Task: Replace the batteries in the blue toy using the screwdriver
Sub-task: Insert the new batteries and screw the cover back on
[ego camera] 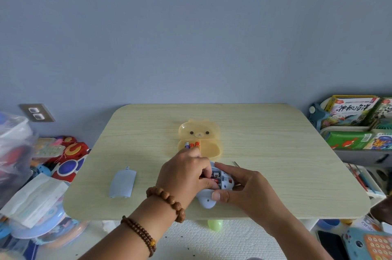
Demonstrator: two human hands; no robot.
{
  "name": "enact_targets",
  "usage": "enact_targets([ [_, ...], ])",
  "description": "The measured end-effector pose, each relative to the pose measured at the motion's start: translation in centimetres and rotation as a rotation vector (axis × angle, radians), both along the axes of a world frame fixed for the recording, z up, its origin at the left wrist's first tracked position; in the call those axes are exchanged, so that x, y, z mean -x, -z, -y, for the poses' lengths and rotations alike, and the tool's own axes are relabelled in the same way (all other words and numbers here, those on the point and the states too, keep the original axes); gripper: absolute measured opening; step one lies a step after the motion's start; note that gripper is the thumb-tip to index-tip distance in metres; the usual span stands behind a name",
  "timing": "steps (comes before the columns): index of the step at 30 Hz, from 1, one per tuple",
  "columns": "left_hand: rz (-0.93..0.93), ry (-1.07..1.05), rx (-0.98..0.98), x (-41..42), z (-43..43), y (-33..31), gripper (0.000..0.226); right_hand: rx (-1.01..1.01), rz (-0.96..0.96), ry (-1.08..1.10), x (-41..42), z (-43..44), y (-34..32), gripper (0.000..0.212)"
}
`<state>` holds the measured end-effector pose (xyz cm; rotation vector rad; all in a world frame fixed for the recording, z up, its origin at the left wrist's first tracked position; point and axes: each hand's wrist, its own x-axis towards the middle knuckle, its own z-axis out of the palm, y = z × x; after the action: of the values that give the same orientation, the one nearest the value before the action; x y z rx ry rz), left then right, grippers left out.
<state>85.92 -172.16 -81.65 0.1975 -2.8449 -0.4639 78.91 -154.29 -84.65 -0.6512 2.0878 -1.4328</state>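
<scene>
Head view: battery swap in hand; my right hand [244, 187] grips the toy [206, 201], my left hand [184, 172] pinches a battery [214, 174] beside it; next needs polarity matched.

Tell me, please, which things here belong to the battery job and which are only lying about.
Belong to the job: blue toy, gripped by the right hand, left hand at its open compartment; battery cover on the table; bear-shaped case with spare batteries; thin metal tip, likely the screwdriver.
Lying about: books; floor toys; green ball; wall socket.
</scene>
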Motion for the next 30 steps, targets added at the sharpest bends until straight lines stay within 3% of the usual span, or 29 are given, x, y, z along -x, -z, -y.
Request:
enact_targets([
  [3, 0.045, -0.013, -0.028, 0.0, 0.1, -0.2, 0.031, -0.003, -0.005, 0.003, -0.1, 0.0, -0.2, 0.071],
  [7, 0.074, -0.018, -0.221, 0.0, 1.3, -1.4, 0.033, 0.009, -0.015, -0.006, -0.2, -0.1, -0.2, 0.068],
  [15, 0.28, -0.284, -0.504, -0.8, 3.3, -1.5, 0.03, 0.024, -0.012, -0.023, -0.2, -0.1, -0.2, 0.067],
  [22, 0.343, -0.332, -0.463, -0.5, 2.6, -1.6, 0.033, 0.022, -0.019, -0.029, -0.1, 0.0, 0.0, 0.068],
  [30, 0.296, -0.327, -0.436, -0.9, 1.9, -1.8, 0.034, 0.025, -0.016, -0.031, -0.1, 0.1, 0.1, 0.069],
])
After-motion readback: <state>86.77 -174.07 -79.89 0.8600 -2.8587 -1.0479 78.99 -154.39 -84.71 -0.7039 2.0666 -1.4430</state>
